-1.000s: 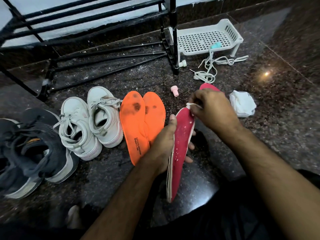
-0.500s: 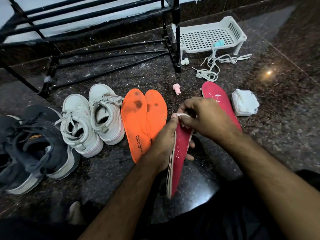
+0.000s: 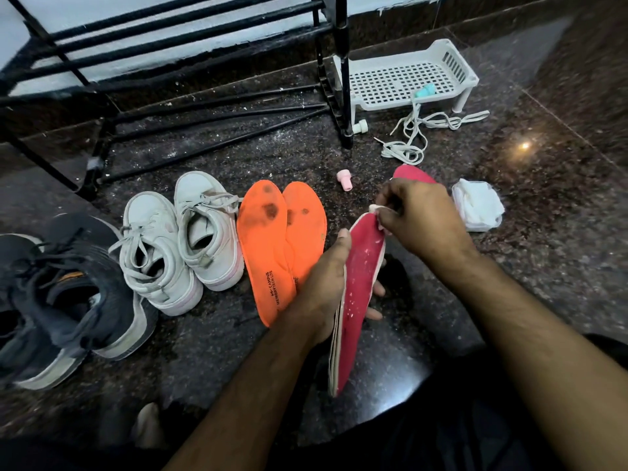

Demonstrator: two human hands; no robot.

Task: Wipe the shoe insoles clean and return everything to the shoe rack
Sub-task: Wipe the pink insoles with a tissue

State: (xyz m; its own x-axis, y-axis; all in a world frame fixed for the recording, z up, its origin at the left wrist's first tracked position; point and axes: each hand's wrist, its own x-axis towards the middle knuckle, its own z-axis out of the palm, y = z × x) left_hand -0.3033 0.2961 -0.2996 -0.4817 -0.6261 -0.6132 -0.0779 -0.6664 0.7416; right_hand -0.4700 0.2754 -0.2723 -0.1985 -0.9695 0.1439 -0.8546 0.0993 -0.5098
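A dark speckled stone floor point(image 3: 509, 266) is filling the whole space here, polished enough that a small point of light is glinting off it on the right, and it is running back to a pale wall behind the black shoe rack point(image 3: 210, 56), whose bars are standing over a dusty patch scattered with white grit. Beside the rack's right leg a white slatted tray point(image 3: 404, 83) is sitting on short feet, with loose white laces point(image 3: 418, 137) trailing off it onto the floor. Over on the left, dark sneakers point(image 3: 64, 297) are lying next to white sneakers point(image 3: 180, 239), and two stained orange insoles point(image 3: 282, 239) are lying flat, side by side and touching. Now to the middle: the left hand point(image 3: 326, 283) is gripping a red insole point(image 3: 356, 297) on edge above the floor, fingers curled round it, while the right hand point(image 3: 421, 215) is pinching a white wipe point(image 3: 375, 209) against its top end. A second red insole point(image 3: 413, 174) is peeking out behind that hand, a crumpled white cloth point(image 3: 479, 205) is lying just beside it, and a small pink cap point(image 3: 345, 175) is sitting near the orange pair.
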